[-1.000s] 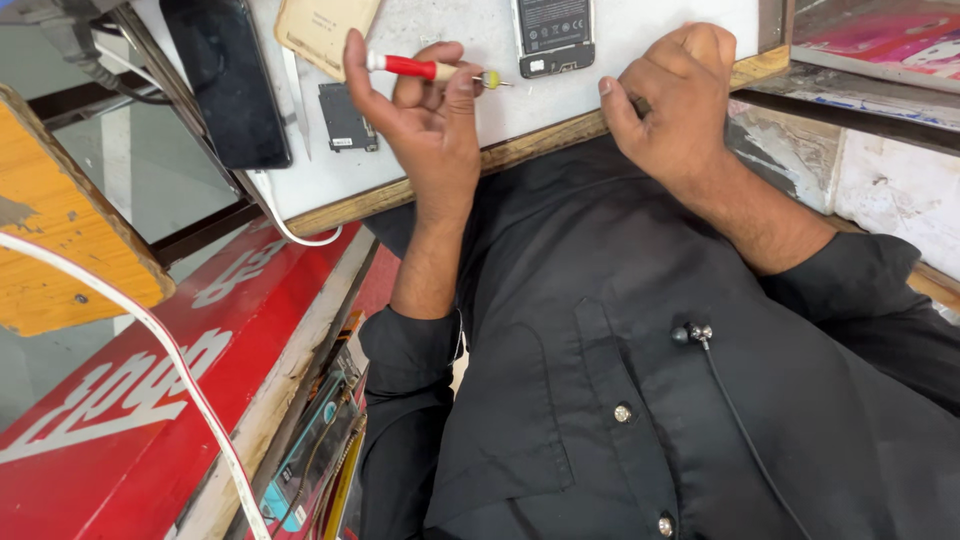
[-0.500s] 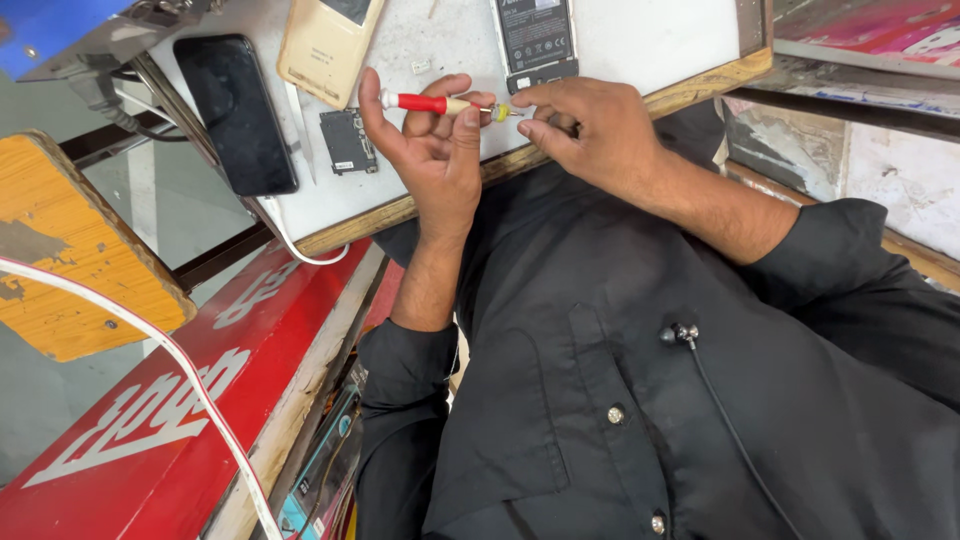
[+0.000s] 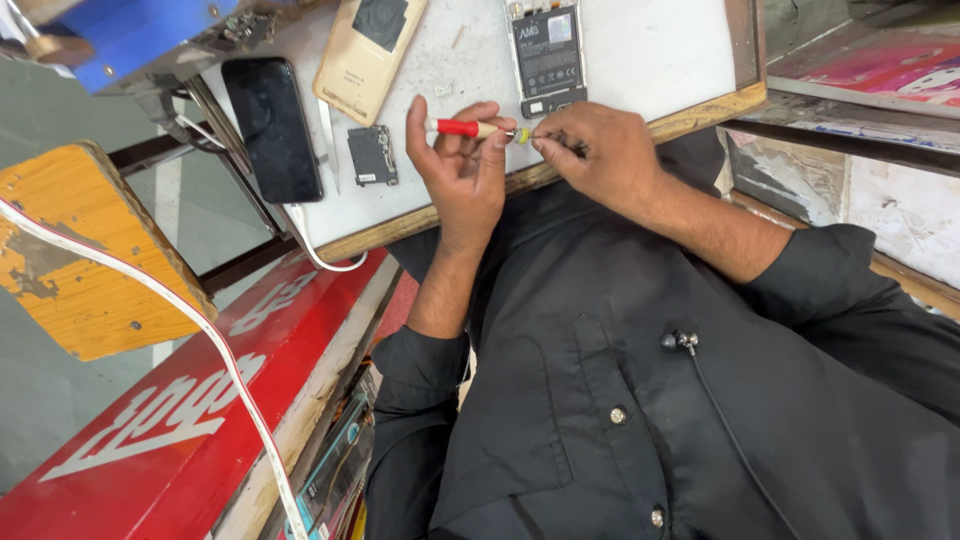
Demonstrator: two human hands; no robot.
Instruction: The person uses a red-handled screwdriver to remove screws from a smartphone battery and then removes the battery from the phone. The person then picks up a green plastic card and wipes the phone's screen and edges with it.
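Observation:
My left hand (image 3: pixel 462 178) is closed around a small red-handled screwdriver (image 3: pixel 457 127), held level above the near edge of the white work board (image 3: pixel 650 60). My right hand (image 3: pixel 598 152) pinches the yellow collar and tip of the screwdriver (image 3: pixel 523 134) between thumb and fingertips. Just beyond my hands lies an opened phone (image 3: pixel 546 55) with its dark battery showing. To the left of the left hand sits a small dark circuit board (image 3: pixel 372 155).
A gold phone back cover (image 3: pixel 365 55) and a black phone (image 3: pixel 272 125) lie on the board's left part. Below the board are a worn yellow wooden stool (image 3: pixel 90 260), a white cable (image 3: pixel 205 335) and a red signboard (image 3: pixel 180 420). Shelves stand at right.
My right hand has come over from the right and closed on the screwdriver's tip. My left hand has kept hold of the handle, and the view has shifted slightly.

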